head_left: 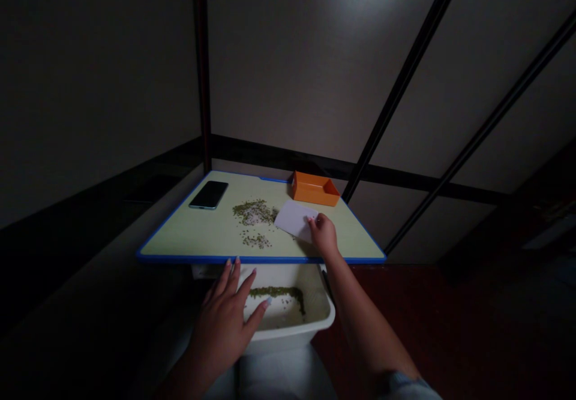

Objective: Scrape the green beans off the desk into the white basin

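Note:
In my right hand (323,233) is a pale card (294,218), pinched at its right end. Its left edge meets a scatter of small green and dark bits (254,213), too small to name, spread on a pale yellow-green board (180,235) with a blue rim. My left hand (229,307) is open, fingers spread, near the board's front edge and over the left side of a white tub (324,310). Inside the tub lies a band of similar green bits (281,292), with a few loose ones on its floor.
A black-screened phone (209,195) lies at the board's back left. An orange open box (315,189) stands at its back right. Behind the board rises a panelled wall (306,76) with dark strips. A dark red floor (391,304) shows on the right.

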`<state>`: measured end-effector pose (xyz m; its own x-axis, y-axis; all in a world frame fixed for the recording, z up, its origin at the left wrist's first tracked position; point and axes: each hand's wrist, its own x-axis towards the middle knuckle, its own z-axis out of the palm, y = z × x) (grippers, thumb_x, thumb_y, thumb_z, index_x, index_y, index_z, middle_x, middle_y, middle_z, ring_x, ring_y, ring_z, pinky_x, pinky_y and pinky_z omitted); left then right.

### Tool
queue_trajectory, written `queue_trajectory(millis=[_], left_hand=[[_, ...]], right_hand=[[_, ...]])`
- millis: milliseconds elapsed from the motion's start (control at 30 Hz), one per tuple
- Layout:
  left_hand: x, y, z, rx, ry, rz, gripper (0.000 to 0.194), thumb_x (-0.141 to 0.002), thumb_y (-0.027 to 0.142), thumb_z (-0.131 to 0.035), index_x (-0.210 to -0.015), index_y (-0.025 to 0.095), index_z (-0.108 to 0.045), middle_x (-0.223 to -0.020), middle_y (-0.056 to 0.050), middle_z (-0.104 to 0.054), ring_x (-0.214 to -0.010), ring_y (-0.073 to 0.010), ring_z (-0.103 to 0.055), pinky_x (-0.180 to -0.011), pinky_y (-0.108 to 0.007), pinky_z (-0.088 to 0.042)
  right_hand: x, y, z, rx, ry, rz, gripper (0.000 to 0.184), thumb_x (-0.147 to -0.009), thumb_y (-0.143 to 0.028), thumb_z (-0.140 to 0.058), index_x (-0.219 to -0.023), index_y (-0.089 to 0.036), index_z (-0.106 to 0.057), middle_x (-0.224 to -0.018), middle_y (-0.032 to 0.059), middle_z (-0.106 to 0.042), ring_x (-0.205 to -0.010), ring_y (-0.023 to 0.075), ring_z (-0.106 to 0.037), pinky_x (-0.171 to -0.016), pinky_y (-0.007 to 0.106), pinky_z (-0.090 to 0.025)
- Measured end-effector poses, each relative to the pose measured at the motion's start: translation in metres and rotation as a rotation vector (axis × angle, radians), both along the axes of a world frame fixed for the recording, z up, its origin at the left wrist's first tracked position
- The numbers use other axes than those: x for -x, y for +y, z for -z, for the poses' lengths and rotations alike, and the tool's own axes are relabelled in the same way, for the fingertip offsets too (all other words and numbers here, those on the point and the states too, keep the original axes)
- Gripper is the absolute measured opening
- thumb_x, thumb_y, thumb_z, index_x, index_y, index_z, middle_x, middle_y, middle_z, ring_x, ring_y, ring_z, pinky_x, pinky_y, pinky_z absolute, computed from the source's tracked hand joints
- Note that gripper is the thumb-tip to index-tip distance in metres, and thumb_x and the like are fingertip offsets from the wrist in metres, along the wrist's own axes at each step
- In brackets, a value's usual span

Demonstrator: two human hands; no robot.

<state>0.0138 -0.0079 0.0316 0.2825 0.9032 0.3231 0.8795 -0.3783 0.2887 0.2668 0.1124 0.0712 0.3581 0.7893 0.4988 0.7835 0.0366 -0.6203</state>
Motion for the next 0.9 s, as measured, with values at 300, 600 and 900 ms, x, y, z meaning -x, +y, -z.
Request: queue_trajectory(millis=[300,600,900], left_hand=[[-0.001,-0.001,-0.003,0.019,0.017,0.002,0.055,-0.086,0.049,-0.046,-0.131,0.020,-0.056,-0.151,-0.015,-0.034,-0.143,-0.0313,-0.023,-0.107,-0.051,-0.038],[0.000,0.000,0.001,-0.015,0.022,-0.003,0.055,-0.085,0.049,-0.046,-0.130,0.020,-0.056,-0.150,-0.015,-0.036,-0.143,-0.0316,-0.025,-0.106,-0.051,-0.039],[0.000,0.001,0.000,-0.032,0.013,0.011,0.054,-0.086,0.049,-0.046,-0.130,0.019,-0.057,-0.150,-0.016,-0.038,-0.142,-0.0319,-0.027,-0.105,-0.051,-0.040]], right_hand=[[-0.002,0.015,0.006,-0.002,0.128,-0.147,0.019,-0.081,-0.035,-0.052,-0.069,-0.020,-0.049,-0.063,-0.0009,-0.055,-0.056,0.0140,-0.047,-0.053,0.024,-0.029],[-0.014,0.024,0.014,0.017,0.246,-0.313,0.019,-0.079,-0.036,-0.054,-0.076,-0.018,-0.056,-0.073,0.0027,-0.063,-0.063,0.0147,-0.053,-0.055,0.023,-0.036],[-0.020,0.014,0.015,0.055,0.295,-0.379,0.023,-0.077,-0.041,-0.054,-0.077,-0.018,-0.054,-0.071,0.0026,-0.061,-0.061,0.0149,-0.051,-0.054,0.023,-0.036]])
